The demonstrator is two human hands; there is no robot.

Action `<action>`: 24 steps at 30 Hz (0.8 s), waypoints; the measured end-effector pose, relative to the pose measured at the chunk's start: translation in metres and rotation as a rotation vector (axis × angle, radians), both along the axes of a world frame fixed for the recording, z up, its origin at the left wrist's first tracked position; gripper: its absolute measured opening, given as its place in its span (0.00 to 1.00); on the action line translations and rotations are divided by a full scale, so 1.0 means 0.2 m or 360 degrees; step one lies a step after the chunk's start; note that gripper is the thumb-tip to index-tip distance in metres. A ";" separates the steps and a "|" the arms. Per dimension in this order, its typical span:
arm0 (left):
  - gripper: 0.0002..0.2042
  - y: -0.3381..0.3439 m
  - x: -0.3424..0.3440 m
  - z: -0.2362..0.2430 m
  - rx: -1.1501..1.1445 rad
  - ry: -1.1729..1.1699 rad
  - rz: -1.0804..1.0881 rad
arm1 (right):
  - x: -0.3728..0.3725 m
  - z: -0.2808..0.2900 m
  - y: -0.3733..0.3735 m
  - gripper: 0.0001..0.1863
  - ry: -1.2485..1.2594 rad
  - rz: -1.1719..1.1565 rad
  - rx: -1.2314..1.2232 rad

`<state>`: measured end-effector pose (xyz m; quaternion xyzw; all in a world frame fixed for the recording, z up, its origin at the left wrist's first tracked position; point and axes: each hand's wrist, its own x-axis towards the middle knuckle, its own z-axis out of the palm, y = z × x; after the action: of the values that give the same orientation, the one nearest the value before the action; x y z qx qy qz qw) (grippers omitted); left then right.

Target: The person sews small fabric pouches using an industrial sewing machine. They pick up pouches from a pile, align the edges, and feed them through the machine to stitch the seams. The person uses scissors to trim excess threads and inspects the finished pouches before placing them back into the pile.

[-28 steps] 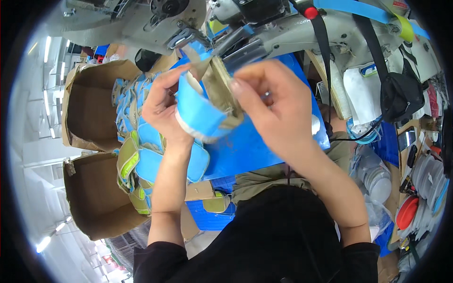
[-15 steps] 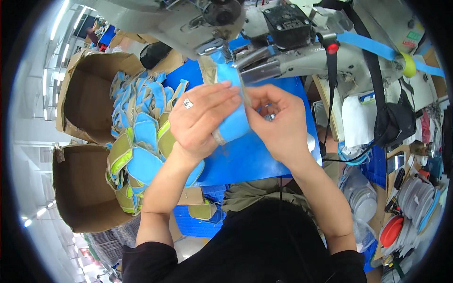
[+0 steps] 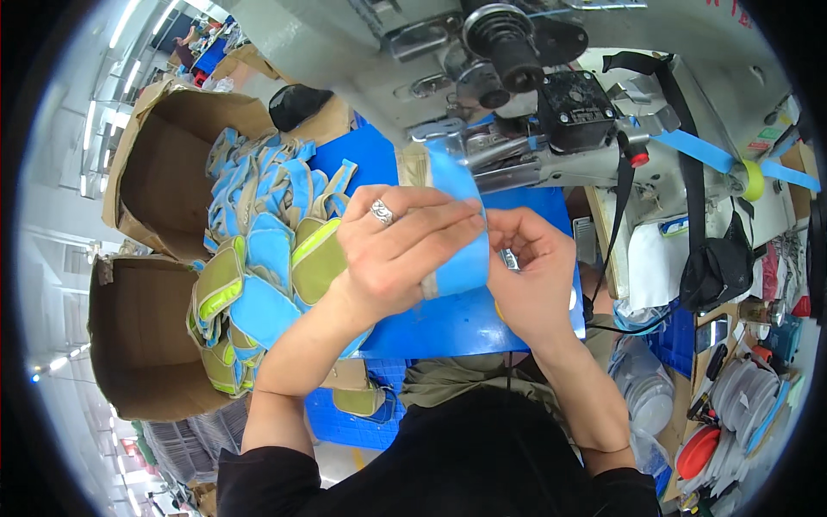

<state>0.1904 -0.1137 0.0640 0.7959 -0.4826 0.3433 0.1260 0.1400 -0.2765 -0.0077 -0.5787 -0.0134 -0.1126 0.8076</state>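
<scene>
A curved blue fabric piece with a beige edge [image 3: 463, 269] hangs below the presser-foot area of a grey sewing machine [image 3: 345, 52]. My left hand [image 3: 396, 241], with a ring on one finger, lies over the piece's left side, its fingers pressed together on the cloth. From the right, my right hand [image 3: 536, 271] pinches the piece's edge between thumb and forefinger. A small shiny metal object [image 3: 510, 259] shows inside its curled fingers; its kind is hard to make out. The piece's upper end runs in at the machine's metal foot [image 3: 439, 131].
Blue and beige fabric strips [image 3: 267, 185] and olive-and-blue padded pieces [image 3: 271, 258] heap at the left of the blue table [image 3: 422, 332]. Two cardboard boxes [image 3: 129, 336] stand beyond them. Blue tape [image 3: 698, 152] feeds across the machine. White discs [image 3: 745, 392] lie at the lower right.
The view has shifted, with the machine showing larger and lower. Both hands keep their hold on the fabric; its blue side now shows as a wider curved band by the foot.
</scene>
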 end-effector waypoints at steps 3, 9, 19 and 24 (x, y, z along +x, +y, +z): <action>0.12 0.00 0.05 0.00 -0.0039 -0.0002 0.0003 | 0.06 -0.02 0.01 0.09 0.0017 -0.0038 -0.0046; 0.11 -0.01 0.15 0.00 -0.0117 -0.0028 -0.0049 | 0.13 0.04 0.03 0.10 0.0018 -0.0128 -0.0077; 0.14 0.04 0.14 -0.11 -0.0387 0.0099 -0.0235 | 0.14 -0.01 0.04 0.14 -0.0427 -0.0486 -0.0639; 0.13 0.03 0.13 -0.10 -0.0326 0.0125 -0.0250 | 0.14 -0.04 0.06 0.11 -0.0449 -0.0531 -0.0599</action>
<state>0.2160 -0.1078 0.0433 0.7515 -0.5004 0.3484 0.2518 0.1672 -0.2649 -0.0153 -0.6912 -0.0508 -0.3188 0.6466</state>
